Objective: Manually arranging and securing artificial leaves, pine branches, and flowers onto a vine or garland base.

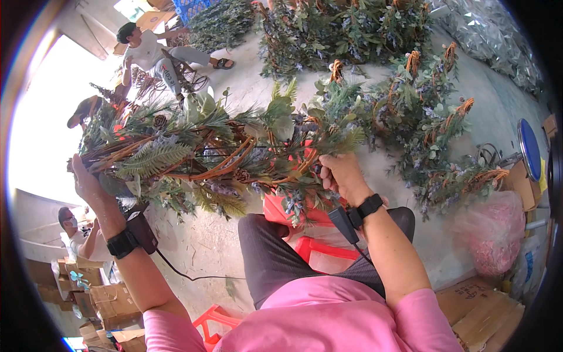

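Observation:
A long artificial garland (223, 167) of orange-brown vine twigs, ferns, pine sprigs, pale leaves, small bluish flowers and pine cones stretches across in front of me, above my lap. My left hand (91, 183) supports its left end, thumb side showing and the fingers partly hidden behind the twigs. At the garland's right end, my right hand (345, 176) is closed, fingers curled around the twig end and a small dark bit. One pine cone (159, 122) sits near the upper left of the foliage, another pine cone (241, 175) near the middle.
Several similar garlands (422, 111) lie on the floor ahead and right. A red plastic stool (328, 249) stands by my knees. A pink plastic bag (492, 232) and cardboard (481, 311) lie at right. Boxes (114, 302) stack at left; two people (146, 56) sit nearby. Cables hang from my wrists.

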Motion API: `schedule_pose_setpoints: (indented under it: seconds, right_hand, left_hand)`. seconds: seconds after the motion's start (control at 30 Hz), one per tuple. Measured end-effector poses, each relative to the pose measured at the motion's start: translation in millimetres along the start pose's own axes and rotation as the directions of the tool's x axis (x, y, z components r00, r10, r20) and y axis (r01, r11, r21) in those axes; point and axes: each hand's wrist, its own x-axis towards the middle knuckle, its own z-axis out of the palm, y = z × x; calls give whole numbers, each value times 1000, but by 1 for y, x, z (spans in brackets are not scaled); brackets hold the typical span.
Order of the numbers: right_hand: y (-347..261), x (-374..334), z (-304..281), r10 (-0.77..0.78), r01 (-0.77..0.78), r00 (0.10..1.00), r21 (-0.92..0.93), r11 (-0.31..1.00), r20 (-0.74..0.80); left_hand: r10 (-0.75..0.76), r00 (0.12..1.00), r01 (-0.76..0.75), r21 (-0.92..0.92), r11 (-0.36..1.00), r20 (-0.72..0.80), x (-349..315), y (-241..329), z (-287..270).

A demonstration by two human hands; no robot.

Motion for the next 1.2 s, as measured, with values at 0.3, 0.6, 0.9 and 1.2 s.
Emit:
schedule_pose_setpoints:
  seconds: [0.3, 0.6, 0.9, 1.2]
  right_hand:
    - [12, 1, 0, -46, 44, 999, 90, 995, 25]
    - [17, 0, 5, -10, 0, 999, 210, 978, 45]
    - [16, 1, 2, -28, 17, 999, 235, 972, 42]
    - [16, 1, -1, -4, -12, 996, 189, 982, 86]
  left_hand:
    - [45, 999, -46, 102, 994, 18, 2, 1, -2]
    - [77, 996, -72, 113, 991, -42, 10, -6, -7]
    - [65, 997, -61, 117, 991, -31, -2, 4, 0]
    - [66, 997, -62, 114, 992, -29, -1, 3, -3]
